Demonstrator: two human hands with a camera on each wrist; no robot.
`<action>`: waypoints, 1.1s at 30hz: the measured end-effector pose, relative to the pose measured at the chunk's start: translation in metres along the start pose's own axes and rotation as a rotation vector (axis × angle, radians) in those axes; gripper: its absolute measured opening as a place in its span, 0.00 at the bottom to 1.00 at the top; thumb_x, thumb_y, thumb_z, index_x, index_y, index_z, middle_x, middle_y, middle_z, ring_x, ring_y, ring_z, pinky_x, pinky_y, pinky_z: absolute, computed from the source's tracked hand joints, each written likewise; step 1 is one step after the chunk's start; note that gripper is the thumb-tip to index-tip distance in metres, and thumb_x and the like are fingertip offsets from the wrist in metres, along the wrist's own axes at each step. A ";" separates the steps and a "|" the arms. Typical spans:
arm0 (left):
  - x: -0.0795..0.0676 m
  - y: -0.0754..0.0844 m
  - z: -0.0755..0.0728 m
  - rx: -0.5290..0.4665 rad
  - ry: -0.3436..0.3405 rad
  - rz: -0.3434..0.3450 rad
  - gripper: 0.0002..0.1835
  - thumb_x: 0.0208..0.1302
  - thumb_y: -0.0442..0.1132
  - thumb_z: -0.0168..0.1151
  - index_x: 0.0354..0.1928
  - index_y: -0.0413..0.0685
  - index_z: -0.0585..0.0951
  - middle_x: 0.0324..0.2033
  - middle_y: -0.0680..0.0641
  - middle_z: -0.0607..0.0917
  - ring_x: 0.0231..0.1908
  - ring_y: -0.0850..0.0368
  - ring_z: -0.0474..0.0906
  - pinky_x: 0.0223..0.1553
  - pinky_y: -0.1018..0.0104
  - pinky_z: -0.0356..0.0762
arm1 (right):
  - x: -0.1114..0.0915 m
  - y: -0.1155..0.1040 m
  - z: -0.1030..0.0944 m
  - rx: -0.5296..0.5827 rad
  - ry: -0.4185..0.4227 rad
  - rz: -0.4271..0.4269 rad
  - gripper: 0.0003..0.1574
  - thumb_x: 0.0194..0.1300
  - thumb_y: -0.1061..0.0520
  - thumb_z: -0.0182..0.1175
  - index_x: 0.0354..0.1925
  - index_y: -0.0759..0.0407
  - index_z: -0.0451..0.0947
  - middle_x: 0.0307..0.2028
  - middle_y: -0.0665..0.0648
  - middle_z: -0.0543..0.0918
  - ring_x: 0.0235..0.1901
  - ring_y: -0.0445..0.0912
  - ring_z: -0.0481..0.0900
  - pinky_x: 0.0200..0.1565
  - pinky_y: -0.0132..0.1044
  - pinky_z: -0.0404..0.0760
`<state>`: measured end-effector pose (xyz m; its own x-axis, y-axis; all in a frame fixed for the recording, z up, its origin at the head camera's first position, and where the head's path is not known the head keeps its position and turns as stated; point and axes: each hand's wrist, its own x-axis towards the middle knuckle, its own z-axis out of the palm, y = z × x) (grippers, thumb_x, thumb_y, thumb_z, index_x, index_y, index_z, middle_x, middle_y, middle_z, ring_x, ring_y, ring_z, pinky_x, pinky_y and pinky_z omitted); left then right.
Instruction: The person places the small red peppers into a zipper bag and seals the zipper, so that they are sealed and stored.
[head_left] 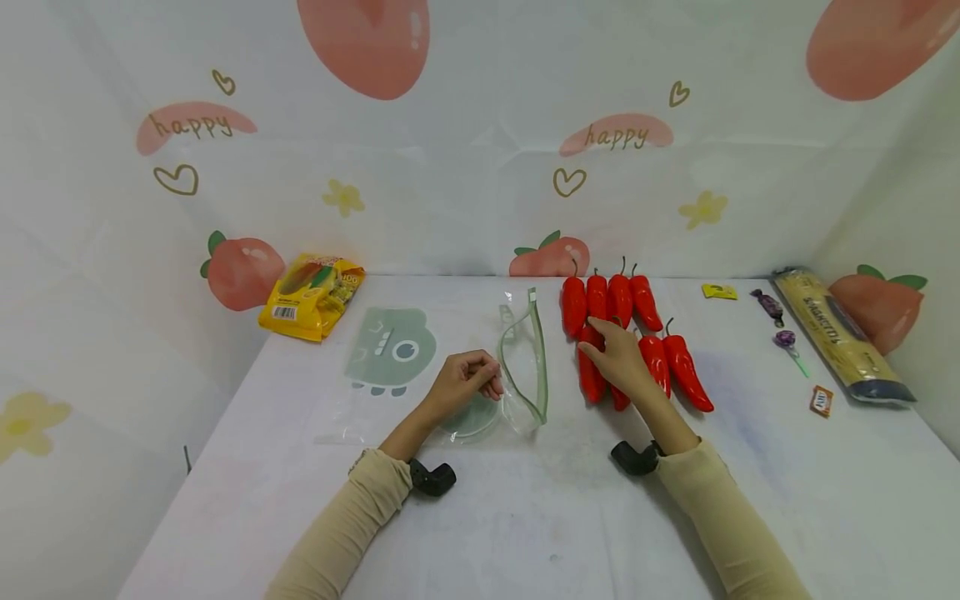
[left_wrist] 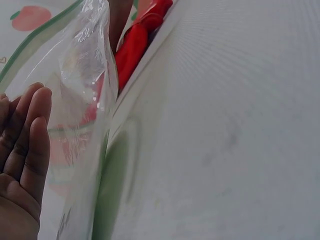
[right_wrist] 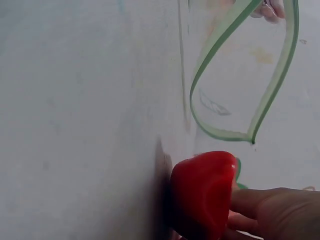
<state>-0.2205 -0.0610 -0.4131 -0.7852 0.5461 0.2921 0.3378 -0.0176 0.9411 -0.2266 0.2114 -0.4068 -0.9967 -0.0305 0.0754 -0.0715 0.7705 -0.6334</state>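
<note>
My left hand (head_left: 465, 383) hovers over a clear zip bag (head_left: 390, 350) with a green cartoon print. Its fingers are relaxed and hold nothing; in the left wrist view they lie beside the clear plastic. The bag's green-edged mouth (head_left: 542, 358) gapes toward the right. Over the red peppers my right hand (head_left: 618, 354) reaches, thumb and index finger spread above one pepper (head_left: 591, 379) in the front row. The right wrist view has a red pepper (right_wrist: 202, 192) close up, with fingers (right_wrist: 247, 202) at its far side, partly hidden.
More red peppers (head_left: 573, 307) lie in a back row, others (head_left: 688, 375) in front. A yellow snack bag (head_left: 307, 296) stands back left. Along the right are a spaghetti pack (head_left: 840, 333), a yellow packet (head_left: 720, 292), a purple candy (head_left: 768, 307), a lollipop (head_left: 785, 338) and an orange packet (head_left: 822, 401).
</note>
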 end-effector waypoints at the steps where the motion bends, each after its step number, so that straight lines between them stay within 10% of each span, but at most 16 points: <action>1: 0.000 0.000 0.000 -0.005 -0.001 -0.003 0.11 0.66 0.28 0.48 0.29 0.24 0.74 0.21 0.28 0.79 0.19 0.62 0.80 0.24 0.55 0.80 | 0.000 -0.001 0.000 -0.011 -0.005 0.005 0.35 0.62 0.54 0.58 0.64 0.63 0.61 0.58 0.66 0.72 0.52 0.56 0.71 0.52 0.52 0.76; 13: 0.001 -0.002 0.002 -0.031 -0.020 0.005 0.10 0.65 0.26 0.47 0.30 0.22 0.74 0.20 0.30 0.79 0.19 0.63 0.80 0.23 0.60 0.81 | 0.003 -0.012 0.006 -0.083 -0.052 0.042 0.31 0.57 0.48 0.61 0.54 0.64 0.72 0.28 0.60 0.76 0.29 0.49 0.73 0.25 0.30 0.73; 33: 0.002 0.001 0.005 -0.015 -0.006 0.005 0.11 0.65 0.27 0.49 0.30 0.21 0.74 0.21 0.27 0.78 0.19 0.61 0.79 0.25 0.59 0.82 | -0.003 -0.015 -0.010 0.386 0.310 0.117 0.26 0.66 0.49 0.50 0.58 0.59 0.68 0.55 0.61 0.69 0.53 0.52 0.69 0.50 0.46 0.79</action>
<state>-0.2187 -0.0557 -0.4121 -0.7806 0.5506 0.2958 0.3338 -0.0328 0.9421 -0.2219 0.2064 -0.3901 -0.9447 0.2777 0.1745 -0.0272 0.4639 -0.8854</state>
